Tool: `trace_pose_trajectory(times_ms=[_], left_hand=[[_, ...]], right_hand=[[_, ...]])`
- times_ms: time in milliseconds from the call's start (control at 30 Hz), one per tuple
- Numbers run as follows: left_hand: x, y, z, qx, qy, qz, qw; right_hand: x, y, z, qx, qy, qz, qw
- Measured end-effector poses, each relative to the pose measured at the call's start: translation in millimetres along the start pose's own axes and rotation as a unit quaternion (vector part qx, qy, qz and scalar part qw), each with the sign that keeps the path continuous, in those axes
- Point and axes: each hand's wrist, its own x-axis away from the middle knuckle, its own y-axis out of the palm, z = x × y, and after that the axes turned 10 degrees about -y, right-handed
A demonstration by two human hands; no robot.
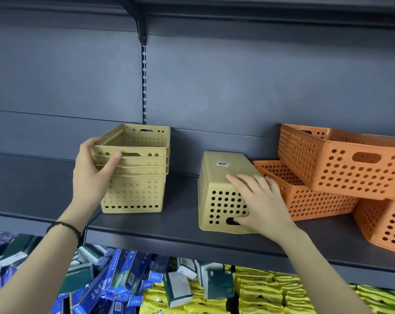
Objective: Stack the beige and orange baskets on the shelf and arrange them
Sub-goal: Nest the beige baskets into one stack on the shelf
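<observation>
Presently | beige stack (133, 168) on shelf (180, 219), rim clasped by left grip (94, 168) | overturned beige basket (221, 177) beside it, held by right grip (260, 200), thumb at handle slot (228, 220) | judged light, stiff, smooth plastic; best taken by rim or slot

Beige perforated baskets (135, 171), orange perforated baskets (341, 164), dark grey shelf (169, 223), blue boxes (115, 279), yellow packets (260, 291)

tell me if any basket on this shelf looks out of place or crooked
Yes. One beige perforated plastic basket lies upside down on the dark metal shelf, under the right hand, apart from the upright stack of beige baskets the left hand grips. The orange perforated plastic baskets are piled askew, the top one tilted.
</observation>
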Motion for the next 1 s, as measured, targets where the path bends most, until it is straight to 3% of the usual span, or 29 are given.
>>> trace_pose_trajectory(times_ms=[133, 267, 467, 567, 667, 800, 900, 1000], left_hand=[[2, 1, 2, 0.002, 0.000, 0.001, 1.000], [1, -2, 1, -0.002, 0.007, -0.011, 1.000], [0, -4, 5, -0.011, -0.001, -0.028, 1.000], [-1, -4, 9, -0.082, 0.019, -0.005, 0.996], [9, -3, 26, -0.118, 0.092, 0.014, 0.989], [24, 8, 59, -0.114, 0.187, -0.065, 0.974], [28, 19, 74, -0.118, 0.237, -0.062, 0.962], [23, 25, 74, -0.041, 0.216, -0.100, 0.970]], right_hand=[[-1, -2, -2, -0.003, 0.004, 0.042, 0.999], [0, -15, -3, -0.070, 0.041, 0.142, 0.987], [-29, -44, -16, -0.180, 0.101, 0.262, 0.943], [-55, -56, -26, -0.252, 0.129, 0.331, 0.900], [-84, -67, -42, -0.347, 0.154, 0.384, 0.841], [-121, -77, -75, -0.458, 0.176, 0.424, 0.762], [-142, -82, -104, -0.590, 0.203, 0.446, 0.642], [-157, -85, -120, -0.717, 0.224, 0.424, 0.505]])
